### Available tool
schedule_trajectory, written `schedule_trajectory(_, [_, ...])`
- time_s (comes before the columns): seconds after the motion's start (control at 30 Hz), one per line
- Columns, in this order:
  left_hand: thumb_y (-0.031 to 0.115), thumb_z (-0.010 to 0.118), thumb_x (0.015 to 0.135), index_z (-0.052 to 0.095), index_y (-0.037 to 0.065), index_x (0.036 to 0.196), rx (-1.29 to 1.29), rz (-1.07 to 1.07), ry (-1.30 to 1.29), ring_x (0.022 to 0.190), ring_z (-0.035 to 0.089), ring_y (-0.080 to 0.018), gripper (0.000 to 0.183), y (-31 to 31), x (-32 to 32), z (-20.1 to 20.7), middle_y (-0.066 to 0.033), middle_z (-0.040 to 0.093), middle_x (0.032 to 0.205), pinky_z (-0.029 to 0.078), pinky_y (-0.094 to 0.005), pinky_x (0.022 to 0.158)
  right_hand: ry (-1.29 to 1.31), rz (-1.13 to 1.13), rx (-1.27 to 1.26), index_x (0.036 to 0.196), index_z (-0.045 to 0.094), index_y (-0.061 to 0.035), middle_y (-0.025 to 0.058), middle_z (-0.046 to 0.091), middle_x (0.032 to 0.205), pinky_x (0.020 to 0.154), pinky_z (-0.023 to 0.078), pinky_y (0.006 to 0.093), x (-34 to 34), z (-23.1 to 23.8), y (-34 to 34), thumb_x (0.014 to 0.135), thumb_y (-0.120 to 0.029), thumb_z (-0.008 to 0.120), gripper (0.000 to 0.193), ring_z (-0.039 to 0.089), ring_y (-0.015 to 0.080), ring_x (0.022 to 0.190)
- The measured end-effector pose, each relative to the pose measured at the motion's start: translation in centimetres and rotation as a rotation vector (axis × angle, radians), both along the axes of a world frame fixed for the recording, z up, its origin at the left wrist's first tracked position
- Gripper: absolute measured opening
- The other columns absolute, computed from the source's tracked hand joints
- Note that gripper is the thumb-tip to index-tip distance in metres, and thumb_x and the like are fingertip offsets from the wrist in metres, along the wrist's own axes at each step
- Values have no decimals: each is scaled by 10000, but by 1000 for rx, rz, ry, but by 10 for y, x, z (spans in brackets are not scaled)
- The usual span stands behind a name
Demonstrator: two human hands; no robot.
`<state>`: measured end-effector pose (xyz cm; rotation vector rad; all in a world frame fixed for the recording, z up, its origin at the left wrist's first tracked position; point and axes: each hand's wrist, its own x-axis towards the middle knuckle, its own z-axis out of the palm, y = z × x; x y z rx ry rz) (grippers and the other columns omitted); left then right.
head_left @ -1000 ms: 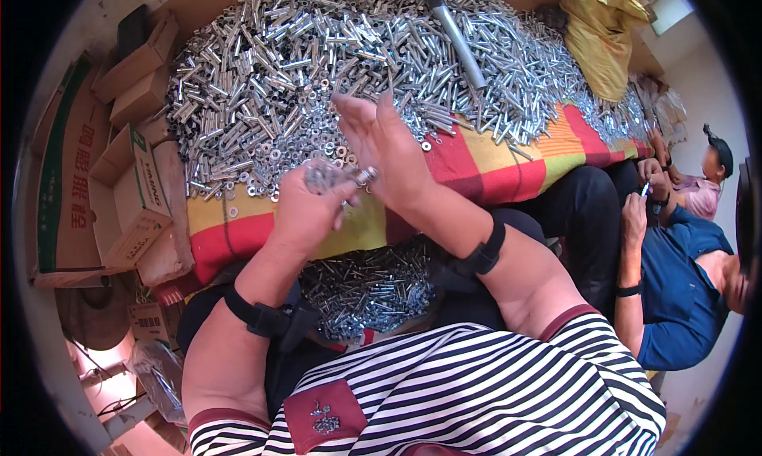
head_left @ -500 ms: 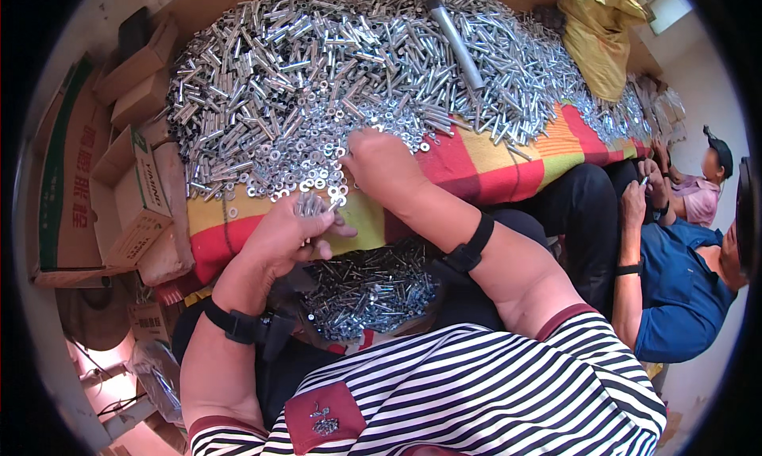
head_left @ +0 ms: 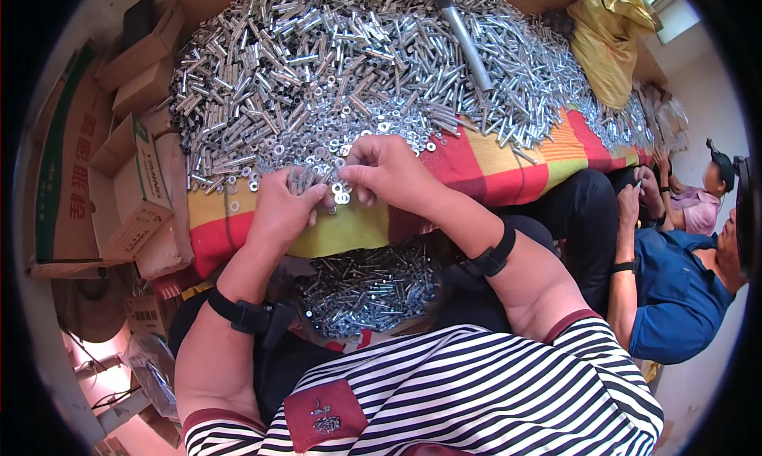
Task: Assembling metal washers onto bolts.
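Note:
My left hand (head_left: 284, 208) is closed around a small bunch of silver bolts (head_left: 305, 180), which stick up between thumb and fingers. Just right of it, my right hand (head_left: 389, 170) is pinched at the fingertips; whatever is in them is too small to make out. Both hands hover at the near edge of a big heap, their fingertips close together. Loose flat washers (head_left: 341, 194) lie beside the fingertips. Behind them spreads the heap of metal sleeves (head_left: 238, 75), with long bolts (head_left: 516, 99) toward the right.
A grey metal tube (head_left: 468, 47) lies on the heap. Under it is a checked cloth (head_left: 468, 166). Below the edge stands a container of dark bolts (head_left: 369, 289). Cardboard boxes (head_left: 131, 194) line the left; a yellow sack (head_left: 611, 43) and a co-worker in blue (head_left: 675, 289) are at right.
My right hand has come down from the washers toward my left hand. My left hand has risen slightly, its fingers drawn in around the bolts. The view has shifted a little.

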<state>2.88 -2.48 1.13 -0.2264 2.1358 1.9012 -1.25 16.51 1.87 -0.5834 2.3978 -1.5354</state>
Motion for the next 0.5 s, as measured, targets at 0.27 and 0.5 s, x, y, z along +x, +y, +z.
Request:
schedule_trajectory(0.27, [-14,639,818,640,-27,912,24,-95,129,478,532,-70,95,1,2,-8,-59,652,690,414,-216,431,-656,25,-477,885,589,13,68,640,734,554,555,230,2,0,8,871,-61,649,96,651,130,618])
schedule_trajectory(0.5, [-11,633,826,649,-20,928,73,-113,204,492,538,-67,104,-7,-3,-9,-47,639,688,412,-212,438,-932,123,-645,958,587,25,73,642,788,603,577,234,-11,-6,7,895,-62,612,110,665,143,665])
